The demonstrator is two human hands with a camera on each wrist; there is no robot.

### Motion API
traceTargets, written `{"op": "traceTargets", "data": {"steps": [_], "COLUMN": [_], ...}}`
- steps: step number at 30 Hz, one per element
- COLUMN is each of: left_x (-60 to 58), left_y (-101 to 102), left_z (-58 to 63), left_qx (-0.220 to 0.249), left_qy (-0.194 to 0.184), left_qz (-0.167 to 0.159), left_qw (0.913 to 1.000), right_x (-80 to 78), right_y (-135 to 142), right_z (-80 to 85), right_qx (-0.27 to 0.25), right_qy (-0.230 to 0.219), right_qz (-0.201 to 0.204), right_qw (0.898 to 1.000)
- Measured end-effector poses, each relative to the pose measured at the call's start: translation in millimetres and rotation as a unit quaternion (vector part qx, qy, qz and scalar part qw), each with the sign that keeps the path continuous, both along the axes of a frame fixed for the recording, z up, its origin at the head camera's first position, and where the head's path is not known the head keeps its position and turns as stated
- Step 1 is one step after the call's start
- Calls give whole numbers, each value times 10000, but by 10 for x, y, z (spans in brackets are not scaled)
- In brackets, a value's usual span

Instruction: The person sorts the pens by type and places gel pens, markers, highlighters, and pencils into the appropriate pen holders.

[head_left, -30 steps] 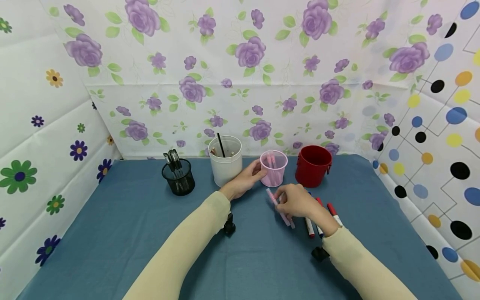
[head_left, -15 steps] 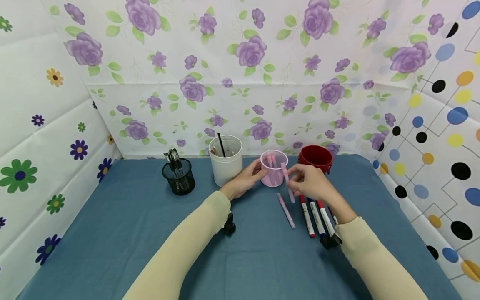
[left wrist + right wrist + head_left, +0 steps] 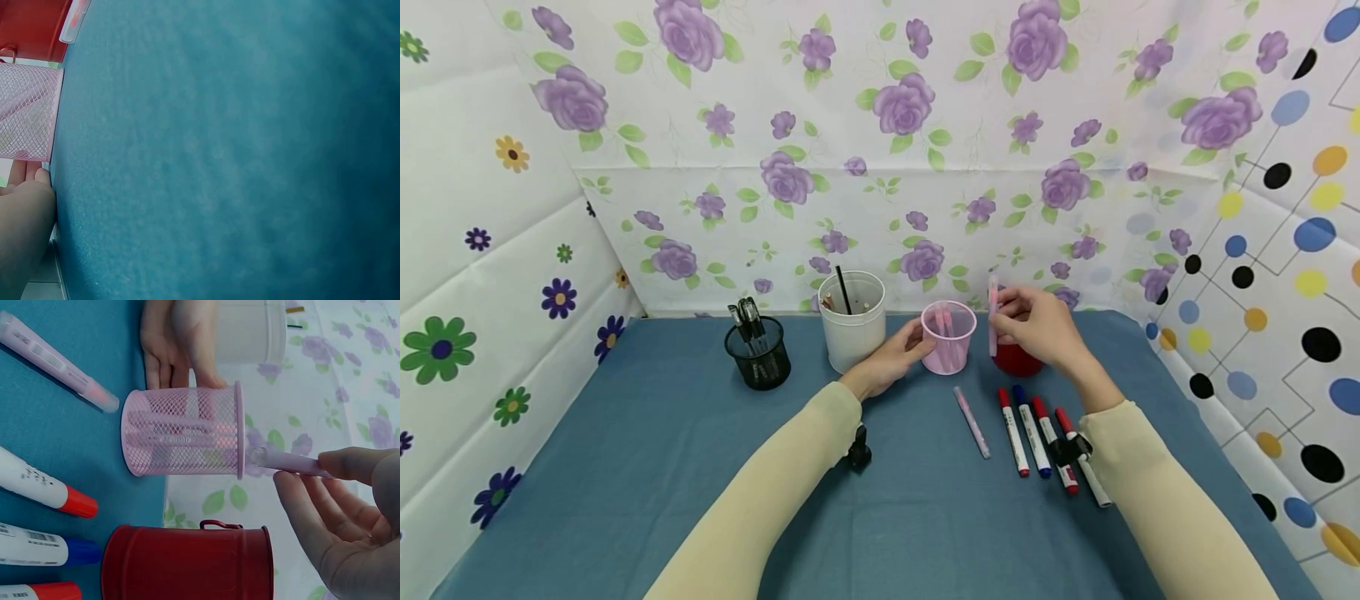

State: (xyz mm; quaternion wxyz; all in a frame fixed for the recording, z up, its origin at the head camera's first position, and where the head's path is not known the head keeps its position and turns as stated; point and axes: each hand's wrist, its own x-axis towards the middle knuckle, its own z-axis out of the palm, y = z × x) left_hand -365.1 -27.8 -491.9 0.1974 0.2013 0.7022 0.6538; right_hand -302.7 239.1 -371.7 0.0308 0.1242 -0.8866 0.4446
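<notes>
pink pen held upright beside the pink mesh cup

gripped in the right hand point(image 3: 1037, 327): a pink pen point(image 3: 993, 315), pinched between thumb and fingertips, upright, raised just right of the pink mesh cup point(image 3: 949, 336) and level with its rim, not yet inside. seen in the right wrist view with its tip close to the cup's rim, the other fingers loosely extended below. rested against the left side of the pink mesh cup: the left hand point(image 3: 889, 364), fingers curved round the cup's wall and steadying it.

already inside the cup: a few pink pens. just right of the cup, partly hidden behind the right hand: a red cup point(image 3: 1017, 358). just left of the cup: a white cup point(image 3: 852, 319) with a black stick standing in it. further left still: a black mesh cup point(image 3: 757, 356) holding dark pens.

in front of the pink mesh cup, flat on the blue table cover point(image 3: 647, 450): another pink pen point(image 3: 972, 422), and right of that a row of markers point(image 3: 1037, 437) with red and blue caps, lying side by side. behind the cups: a floral wall.
</notes>
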Motion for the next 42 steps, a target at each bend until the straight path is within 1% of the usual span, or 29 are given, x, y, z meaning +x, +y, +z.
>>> {"op": "traceTargets", "data": {"steps": [6, 9, 12, 17, 22, 28, 35, 42], "left_x": [-8, -8, 4, 9, 7, 9, -5, -2], "left_y": [-1, -4, -10, -17, -17, -5, 4, -10], "left_z": [-8, -8, 0, 4, 9, 18, -3, 9], "left_qx": [-24, -22, -40, -67, -123, -135, -124, -127], "left_qy": [2, -13, -26, -37, -54, -101, -112, -92], "left_qz": [-10, -27, -35, -21, -13, 9, 12, -9], "left_qw": [10000, 10000, 10000, 10000, 9999, 9999, 9999, 9999], "right_x": [-116, -166, -225, -318, -387, -435, -462, -472], "right_y": [-16, -58, -115, -222, -307, -359, -398, -417], "right_z": [41, 65, 78, 81, 52, -9, -96, -122], "right_qx": [-173, -326, -365, -530, -712, -631, -448, -401], "right_qy": [102, 110, 214, 369, 339, 279, 151, 112], "right_qz": [-139, -173, -204, -174, -67, -21, 2, 42], "right_qw": [9997, 9993, 9989, 9978, 9969, 9976, 9989, 9991]}}
